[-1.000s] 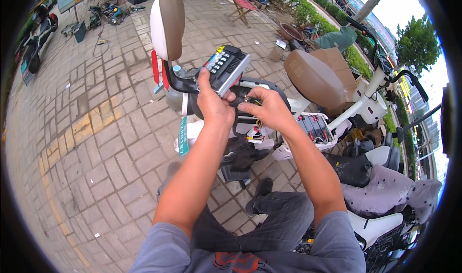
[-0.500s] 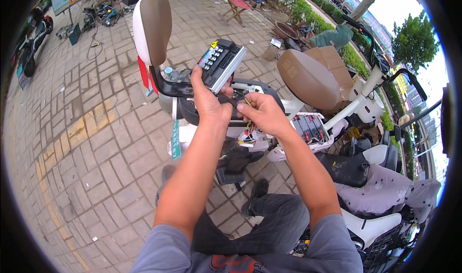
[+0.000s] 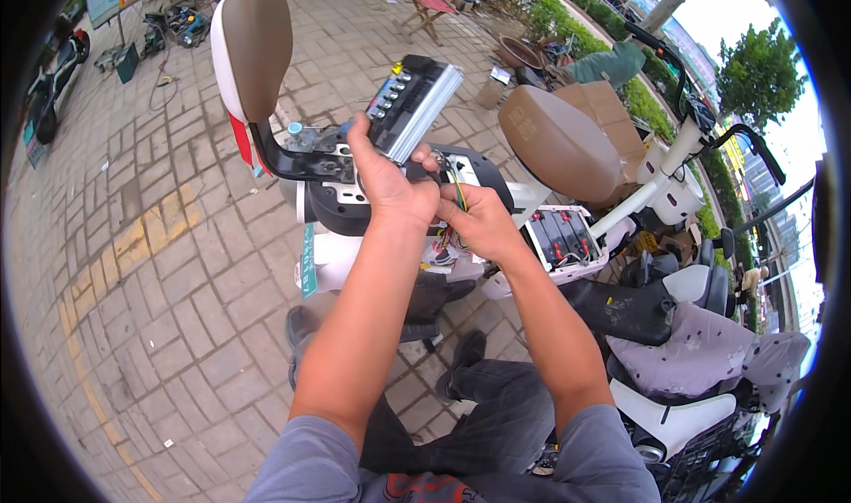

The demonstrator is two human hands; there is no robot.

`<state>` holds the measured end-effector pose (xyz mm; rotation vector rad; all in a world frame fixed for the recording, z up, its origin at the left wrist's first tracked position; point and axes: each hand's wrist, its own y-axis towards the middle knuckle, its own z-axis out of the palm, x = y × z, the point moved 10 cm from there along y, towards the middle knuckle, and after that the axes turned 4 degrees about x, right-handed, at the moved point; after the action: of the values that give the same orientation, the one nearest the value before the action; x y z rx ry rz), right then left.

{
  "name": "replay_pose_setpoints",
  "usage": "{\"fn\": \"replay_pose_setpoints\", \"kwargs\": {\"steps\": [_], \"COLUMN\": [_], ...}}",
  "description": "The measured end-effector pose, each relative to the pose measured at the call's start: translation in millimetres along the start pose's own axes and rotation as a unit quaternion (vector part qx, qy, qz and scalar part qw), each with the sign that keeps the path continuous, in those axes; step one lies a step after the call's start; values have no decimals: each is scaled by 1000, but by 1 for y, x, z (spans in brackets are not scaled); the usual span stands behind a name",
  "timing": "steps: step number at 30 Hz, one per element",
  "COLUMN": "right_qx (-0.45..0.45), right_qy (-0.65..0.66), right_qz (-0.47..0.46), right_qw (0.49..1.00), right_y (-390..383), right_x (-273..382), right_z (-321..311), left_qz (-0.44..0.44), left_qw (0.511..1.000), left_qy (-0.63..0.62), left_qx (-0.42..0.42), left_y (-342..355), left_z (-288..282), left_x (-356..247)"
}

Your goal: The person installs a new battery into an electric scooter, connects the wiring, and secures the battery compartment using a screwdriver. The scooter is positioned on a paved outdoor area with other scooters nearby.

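The left hand (image 3: 396,193) holds a black and silver box (image 3: 412,109) up in the air, above the back part of a white scooter (image 3: 330,259). Its thumb lies along one side of the box and the other fingers curl round the low end, so they are closed on it. The box is tilted, with a row of small, light round bits along its left side.

The right hand (image 3: 486,224) is right by the left wrist. Its thumb and first finger look pressed together on thin yellow and green wires (image 3: 460,191) — the tips are partly hidden, so I cannot tell just how they pinch. The wires run up toward the low end of the box, but I cannot see where they join.

The step in hand looks like handling the wires with the box held up. The next move, I think, calls for a steady left hand and a gentle right hand — a hard tug could pull a wire loose. More wires (image 3: 441,253) show below the hands, to the left of the open battery tray (image 3: 589,270), and could snag.
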<state>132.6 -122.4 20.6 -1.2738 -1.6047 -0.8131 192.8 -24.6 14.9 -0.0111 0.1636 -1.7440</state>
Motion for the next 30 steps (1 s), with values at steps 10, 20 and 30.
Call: {"fn": "replay_pose_setpoints", "kwargs": {"steps": [10, 20, 30], "right_qx": [-97, -78, -92], "right_qy": [60, 113, 36], "right_qz": [-19, 30, -3], "right_qw": [993, 990, 995], "right_y": [4, -4, 5], "right_x": [14, 9, 27], "right_z": [-24, -30, -13], "left_qz": [52, 67, -5], "left_qw": [990, 889, 835], "left_qy": [133, 449, 534], "left_qx": [-4, -58, -136], "left_y": [-4, -39, -58], "left_z": [-2, -15, -71], "left_x": [0, -89, -120]}}
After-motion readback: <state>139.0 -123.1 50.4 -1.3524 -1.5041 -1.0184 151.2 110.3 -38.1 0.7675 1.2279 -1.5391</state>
